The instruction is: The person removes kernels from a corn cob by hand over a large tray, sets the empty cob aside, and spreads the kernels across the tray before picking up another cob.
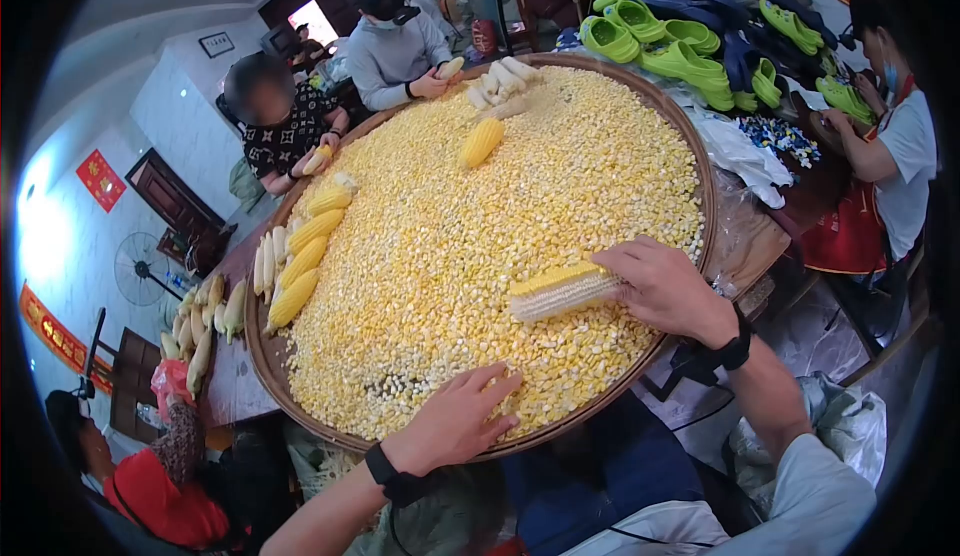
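Note:
A large round tray point(712, 191) holds a broad layer of loose yellow corn kernels point(430, 226). At its right front, my right hand point(665, 288) grips one end of a partly stripped corn cob point(562, 291); kernels remain along its upper side and the side facing me is bare and pale. My left hand point(462, 411) rests low on the kernels near the front rim, fingers apart, holding nothing, below and left of the cob. The cob lies close above the kernels, pointing left.
Yellow cobs point(297, 261) line the tray's left side, one cob point(482, 144) lies farther back, and stripped cobs point(503, 81) are piled at the far rim. Several people sit around. Green clogs point(690, 56) are heaped at the back right, unhusked corn point(200, 321) at left.

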Action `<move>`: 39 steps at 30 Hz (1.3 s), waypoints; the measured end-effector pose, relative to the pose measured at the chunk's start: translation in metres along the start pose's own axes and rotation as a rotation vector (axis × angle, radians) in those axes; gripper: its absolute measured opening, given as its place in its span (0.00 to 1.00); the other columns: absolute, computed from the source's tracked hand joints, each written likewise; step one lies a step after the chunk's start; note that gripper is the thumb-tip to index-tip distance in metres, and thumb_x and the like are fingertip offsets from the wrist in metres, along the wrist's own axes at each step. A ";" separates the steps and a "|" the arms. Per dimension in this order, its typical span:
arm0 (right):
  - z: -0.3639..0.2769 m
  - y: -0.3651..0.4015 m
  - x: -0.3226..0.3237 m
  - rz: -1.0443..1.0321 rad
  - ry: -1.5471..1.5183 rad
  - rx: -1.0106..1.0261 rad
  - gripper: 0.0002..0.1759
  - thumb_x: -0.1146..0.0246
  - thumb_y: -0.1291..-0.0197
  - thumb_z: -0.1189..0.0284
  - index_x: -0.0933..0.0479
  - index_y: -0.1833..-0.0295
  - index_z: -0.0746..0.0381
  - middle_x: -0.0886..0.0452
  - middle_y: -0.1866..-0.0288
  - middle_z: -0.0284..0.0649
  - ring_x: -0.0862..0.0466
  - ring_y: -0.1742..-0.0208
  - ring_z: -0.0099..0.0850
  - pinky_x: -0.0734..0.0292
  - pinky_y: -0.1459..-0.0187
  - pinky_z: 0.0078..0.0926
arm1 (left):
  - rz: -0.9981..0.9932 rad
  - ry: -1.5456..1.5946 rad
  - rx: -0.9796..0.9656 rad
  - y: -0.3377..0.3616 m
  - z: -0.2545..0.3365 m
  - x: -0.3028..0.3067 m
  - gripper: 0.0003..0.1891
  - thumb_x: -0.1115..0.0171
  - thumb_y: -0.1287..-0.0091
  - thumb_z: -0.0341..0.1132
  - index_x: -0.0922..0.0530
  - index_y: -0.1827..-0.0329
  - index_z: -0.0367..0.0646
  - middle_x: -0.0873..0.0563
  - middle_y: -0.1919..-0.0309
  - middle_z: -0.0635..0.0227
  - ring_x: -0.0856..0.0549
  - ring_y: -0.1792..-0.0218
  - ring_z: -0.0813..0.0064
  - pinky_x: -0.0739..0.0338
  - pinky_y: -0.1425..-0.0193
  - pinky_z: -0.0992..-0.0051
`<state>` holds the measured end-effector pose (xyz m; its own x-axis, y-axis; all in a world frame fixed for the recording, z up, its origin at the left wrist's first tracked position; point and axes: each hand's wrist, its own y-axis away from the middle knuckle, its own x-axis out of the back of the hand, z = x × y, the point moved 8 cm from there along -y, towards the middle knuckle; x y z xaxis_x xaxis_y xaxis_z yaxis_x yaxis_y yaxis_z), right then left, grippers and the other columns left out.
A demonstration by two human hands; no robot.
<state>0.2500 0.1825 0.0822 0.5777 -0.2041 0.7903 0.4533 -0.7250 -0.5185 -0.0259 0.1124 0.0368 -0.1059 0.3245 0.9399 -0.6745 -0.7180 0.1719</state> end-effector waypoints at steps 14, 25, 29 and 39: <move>-0.039 -0.042 0.004 -0.220 -0.311 0.164 0.22 0.29 0.22 0.64 0.18 0.32 0.67 0.11 0.51 0.55 0.11 0.45 0.59 0.16 0.43 0.55 | 0.748 -0.067 0.199 0.006 0.009 0.072 0.52 0.06 0.40 0.41 0.33 0.18 0.37 0.22 0.32 0.43 0.18 0.31 0.42 0.19 0.25 0.52; -0.081 -0.035 -0.039 -0.691 -0.549 0.392 0.41 0.36 0.13 0.48 0.31 0.11 0.65 0.20 0.26 0.61 0.16 0.29 0.61 0.19 0.28 0.56 | 0.729 0.200 0.362 0.087 0.030 0.040 0.38 0.12 0.45 0.32 0.19 0.28 0.38 0.12 0.44 0.48 0.09 0.43 0.45 0.13 0.37 0.54; -0.054 -0.013 -0.067 -0.836 -0.159 0.621 0.42 0.37 0.14 0.43 0.34 0.06 0.52 0.28 0.14 0.58 0.20 0.22 0.61 0.20 0.23 0.56 | 0.906 0.332 0.507 0.127 0.032 0.024 0.34 0.15 0.34 0.33 0.18 0.25 0.39 0.10 0.35 0.51 0.12 0.32 0.54 0.19 0.25 0.56; -0.035 -0.015 -0.113 -0.975 -0.055 0.920 0.37 0.47 0.12 0.37 0.32 0.06 0.37 0.43 0.01 0.50 0.42 0.03 0.58 0.51 0.10 0.83 | 1.212 0.812 0.959 0.225 0.004 -0.048 0.48 0.13 0.39 0.23 0.30 0.15 0.37 0.17 0.30 0.56 0.13 0.38 0.62 0.14 0.32 0.60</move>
<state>0.1536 0.1937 0.0120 -0.2240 0.1811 0.9576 0.9687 0.1489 0.1984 -0.1696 -0.0677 0.0321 -0.6899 -0.6414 0.3356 0.6589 -0.7484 -0.0759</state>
